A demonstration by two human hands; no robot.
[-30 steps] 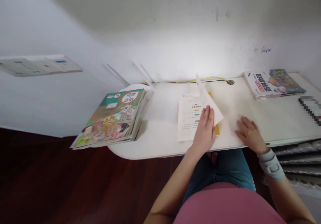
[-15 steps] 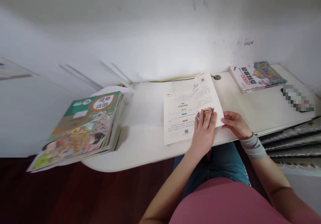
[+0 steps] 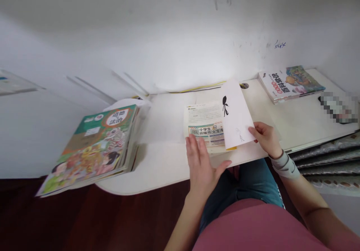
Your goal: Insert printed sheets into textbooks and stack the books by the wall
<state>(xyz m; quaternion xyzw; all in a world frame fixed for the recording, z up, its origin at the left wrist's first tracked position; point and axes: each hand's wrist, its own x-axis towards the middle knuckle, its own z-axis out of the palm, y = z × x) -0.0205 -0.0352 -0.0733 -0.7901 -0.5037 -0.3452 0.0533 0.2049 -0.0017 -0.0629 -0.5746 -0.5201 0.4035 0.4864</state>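
An open book (image 3: 204, 114) lies on the white table in front of me, its left page printed with text and a colourful banner. A mostly white page (image 3: 236, 116) with a black figure drawn on it stands raised at the right side of the book. My right hand (image 3: 264, 138) pinches this page at its lower right edge. Over the book's lower left part is my left hand (image 3: 201, 164), fingers stretched and thumb spread, holding nothing. Whether its fingertips touch the page I cannot tell.
A stack of books (image 3: 92, 146) with a green-topped cover sits at the left end of the table (image 3: 163, 161). Further right are a smaller book stack (image 3: 292, 84) and a blurred-out phone-like object (image 3: 339, 108). A yellow cable (image 3: 197, 87) runs along the wall.
Different pages now show: the white page with the black figure has come up on the right. My left hand has moved left and down off the right page; my right hand now pinches the page edge.
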